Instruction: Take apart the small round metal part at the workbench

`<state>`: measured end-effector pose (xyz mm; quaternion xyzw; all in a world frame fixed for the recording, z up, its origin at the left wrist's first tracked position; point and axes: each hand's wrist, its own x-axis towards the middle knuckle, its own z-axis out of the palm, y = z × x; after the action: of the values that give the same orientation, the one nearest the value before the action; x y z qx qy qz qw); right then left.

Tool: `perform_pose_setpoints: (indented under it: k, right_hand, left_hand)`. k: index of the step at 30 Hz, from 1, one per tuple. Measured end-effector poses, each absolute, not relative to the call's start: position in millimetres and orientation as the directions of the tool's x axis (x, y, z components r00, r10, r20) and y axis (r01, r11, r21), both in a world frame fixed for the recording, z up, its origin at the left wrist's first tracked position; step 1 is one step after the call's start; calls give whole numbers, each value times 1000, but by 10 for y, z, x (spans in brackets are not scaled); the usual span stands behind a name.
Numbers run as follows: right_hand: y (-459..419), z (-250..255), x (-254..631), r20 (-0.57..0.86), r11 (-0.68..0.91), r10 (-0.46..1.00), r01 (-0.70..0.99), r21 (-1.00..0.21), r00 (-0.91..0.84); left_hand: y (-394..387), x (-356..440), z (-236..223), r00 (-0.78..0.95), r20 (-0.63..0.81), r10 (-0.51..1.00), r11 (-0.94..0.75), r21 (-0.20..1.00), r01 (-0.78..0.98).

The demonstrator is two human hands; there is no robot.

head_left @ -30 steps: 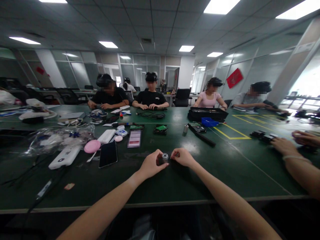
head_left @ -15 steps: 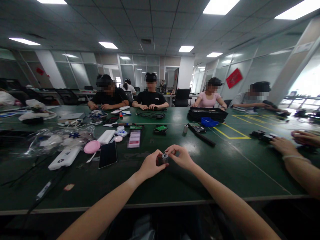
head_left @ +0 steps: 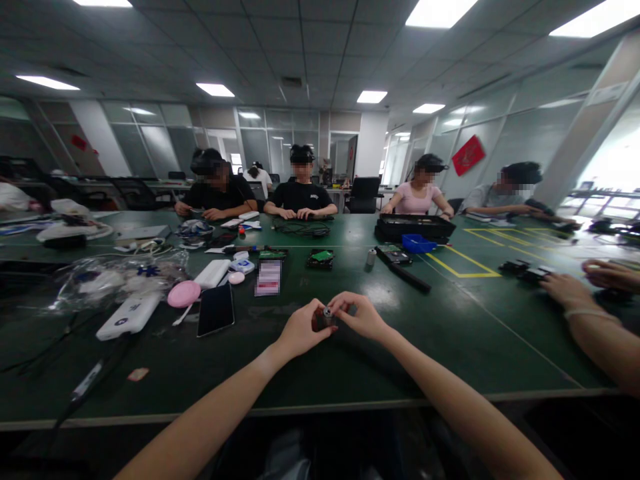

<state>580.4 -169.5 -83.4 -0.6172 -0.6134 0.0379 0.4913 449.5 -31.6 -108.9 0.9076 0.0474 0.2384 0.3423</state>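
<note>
My left hand curls around a small metal cylinder, with thumb and fingers on its sides. The cylinder stands upright just over the green table, and its round end faces up. Fingers of my right hand are pinched together at the top right of that end. Whatever lies between those fingertips is too small to make out. A second, similar metal cylinder stands on the table farther off, beside a hard drive.
Left of my hands lie a tablet, a pink round lid, a white device and clear plastic bags. Ahead are a green circuit board, a black strip and a blue tray. A co-worker's hand rests at right.
My right hand has shifted slightly left, bringing its fingertips over the cylinder's top. My left hand keeps its hold.
</note>
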Motion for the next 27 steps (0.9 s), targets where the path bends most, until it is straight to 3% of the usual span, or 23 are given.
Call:
perform_pose_setpoints:
  k: [12, 27]
  right_hand:
    - [-1687, -844, 5782, 536, 185, 780, 700, -689, 322]
    - [-1680, -836, 5772, 498, 158, 824, 734, -660, 271]
  left_hand:
    - [-317, 4490, -1086, 883, 391, 258, -772, 634, -55]
    - [-313, 4493, -1086, 883, 398, 247, -767, 637, -73]
